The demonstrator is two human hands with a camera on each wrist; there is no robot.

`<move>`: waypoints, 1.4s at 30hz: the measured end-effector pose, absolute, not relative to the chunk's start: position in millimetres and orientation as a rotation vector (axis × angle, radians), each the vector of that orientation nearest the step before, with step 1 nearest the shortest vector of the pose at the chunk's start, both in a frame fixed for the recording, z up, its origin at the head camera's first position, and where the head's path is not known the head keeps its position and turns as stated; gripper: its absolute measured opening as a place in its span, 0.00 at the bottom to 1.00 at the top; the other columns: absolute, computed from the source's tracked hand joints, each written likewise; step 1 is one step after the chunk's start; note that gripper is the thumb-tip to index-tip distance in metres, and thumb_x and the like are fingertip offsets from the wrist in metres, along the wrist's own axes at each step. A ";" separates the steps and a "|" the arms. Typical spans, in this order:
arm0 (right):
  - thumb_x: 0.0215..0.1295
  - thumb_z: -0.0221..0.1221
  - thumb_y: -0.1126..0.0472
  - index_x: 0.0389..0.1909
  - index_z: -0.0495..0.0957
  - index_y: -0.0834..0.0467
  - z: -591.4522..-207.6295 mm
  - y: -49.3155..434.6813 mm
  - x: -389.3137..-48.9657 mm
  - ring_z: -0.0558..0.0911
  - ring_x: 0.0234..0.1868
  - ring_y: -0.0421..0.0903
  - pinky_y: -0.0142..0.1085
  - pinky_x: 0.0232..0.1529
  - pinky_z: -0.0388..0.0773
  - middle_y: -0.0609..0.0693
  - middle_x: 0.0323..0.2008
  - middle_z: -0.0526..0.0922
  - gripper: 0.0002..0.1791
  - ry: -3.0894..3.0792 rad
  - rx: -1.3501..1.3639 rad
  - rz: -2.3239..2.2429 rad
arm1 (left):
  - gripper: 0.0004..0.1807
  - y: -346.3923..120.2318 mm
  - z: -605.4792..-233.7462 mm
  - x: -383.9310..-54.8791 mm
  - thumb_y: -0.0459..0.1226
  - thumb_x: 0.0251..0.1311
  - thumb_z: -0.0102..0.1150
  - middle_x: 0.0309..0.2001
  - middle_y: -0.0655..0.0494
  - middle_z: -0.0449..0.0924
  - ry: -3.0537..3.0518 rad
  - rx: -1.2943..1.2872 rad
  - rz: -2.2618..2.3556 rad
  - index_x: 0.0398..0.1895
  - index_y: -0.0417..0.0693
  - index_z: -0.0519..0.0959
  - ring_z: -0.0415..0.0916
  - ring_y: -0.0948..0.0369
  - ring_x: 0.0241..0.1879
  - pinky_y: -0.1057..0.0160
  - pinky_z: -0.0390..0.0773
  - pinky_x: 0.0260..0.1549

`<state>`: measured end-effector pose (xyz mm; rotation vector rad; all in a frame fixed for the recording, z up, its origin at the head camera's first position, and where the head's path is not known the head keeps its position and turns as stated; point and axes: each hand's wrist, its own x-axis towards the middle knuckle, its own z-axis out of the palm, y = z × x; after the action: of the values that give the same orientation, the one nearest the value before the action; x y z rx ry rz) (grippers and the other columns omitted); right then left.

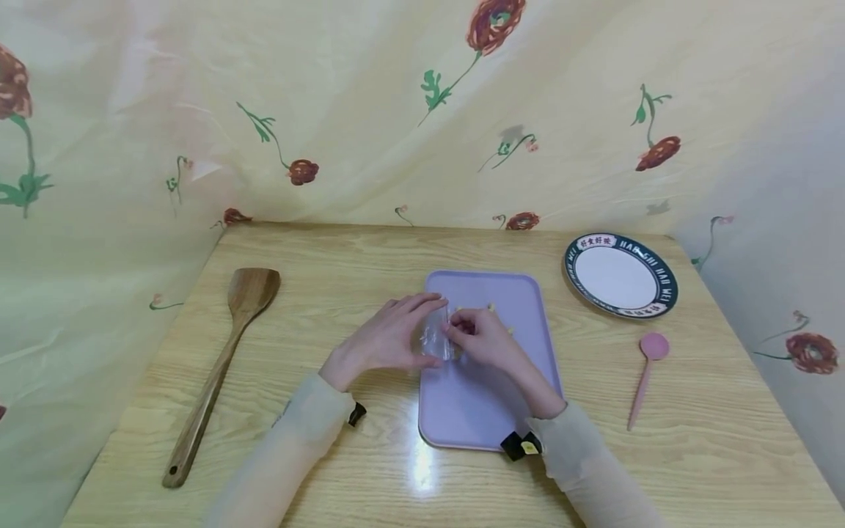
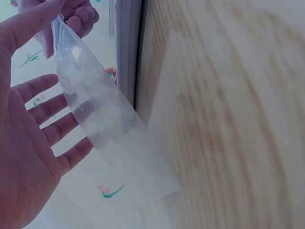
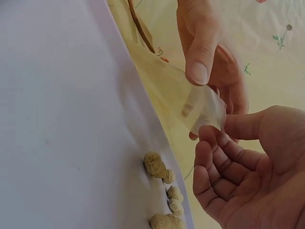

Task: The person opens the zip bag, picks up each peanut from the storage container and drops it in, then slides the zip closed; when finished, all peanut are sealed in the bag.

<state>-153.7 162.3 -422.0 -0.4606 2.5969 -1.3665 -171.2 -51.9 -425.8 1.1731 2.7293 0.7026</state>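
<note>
A clear plastic bag (image 1: 436,336) hangs between the two hands over the left edge of a lavender tray (image 1: 488,422). My right hand (image 1: 485,339) pinches the bag's edge between thumb and fingertips, seen close up in the right wrist view. My left hand (image 1: 389,337) spreads around the bag; in the left wrist view its fingers (image 2: 50,107) are fairly straight behind the film, with the thumb reaching up by the bag's top. Several unshelled peanuts (image 3: 162,167) lie on the tray, partly hidden by the right hand in the head view.
A wooden spatula (image 1: 227,352) lies along the left of the table (image 1: 356,484). At the right are a white plate with a dark patterned rim (image 1: 620,275) and a small pink spoon (image 1: 650,356). Flowered cloth (image 1: 370,95) hangs behind the table.
</note>
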 end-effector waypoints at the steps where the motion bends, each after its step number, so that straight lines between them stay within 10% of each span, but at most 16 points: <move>1: 0.70 0.59 0.63 0.33 0.82 0.66 -422.1 162.1 -153.6 0.73 0.22 0.41 0.31 0.22 0.69 0.49 0.22 0.78 0.09 2.587 -0.452 -1.371 | 0.54 -51.9 -426.5 -170.8 0.60 0.51 0.71 0.76 0.54 0.56 2.730 1.169 0.703 0.78 0.54 0.58 0.54 0.54 0.74 0.43 0.58 0.67; 26: 0.72 0.58 0.62 0.27 0.80 0.63 -421.9 161.3 -150.3 0.70 0.20 0.41 0.31 0.20 0.66 0.46 0.17 0.73 0.13 2.570 -0.389 -1.394 | 0.54 -48.9 -424.6 -167.0 0.63 0.50 0.70 0.75 0.52 0.57 2.747 1.125 0.711 0.78 0.54 0.58 0.56 0.51 0.73 0.40 0.59 0.66; 42: 0.72 0.60 0.58 0.24 0.78 0.60 -420.6 160.4 -149.2 0.68 0.16 0.40 0.32 0.17 0.63 0.45 0.16 0.73 0.15 2.637 -0.404 -1.433 | 0.21 -42.8 -408.7 -163.4 0.48 0.72 0.55 0.54 0.50 0.82 2.909 0.775 1.250 0.58 0.42 0.79 0.78 0.52 0.53 0.54 0.77 0.52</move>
<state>-149.2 160.4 -420.6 -0.4045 2.6370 -1.4335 -163.4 -42.8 -408.7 0.7751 2.9089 1.2501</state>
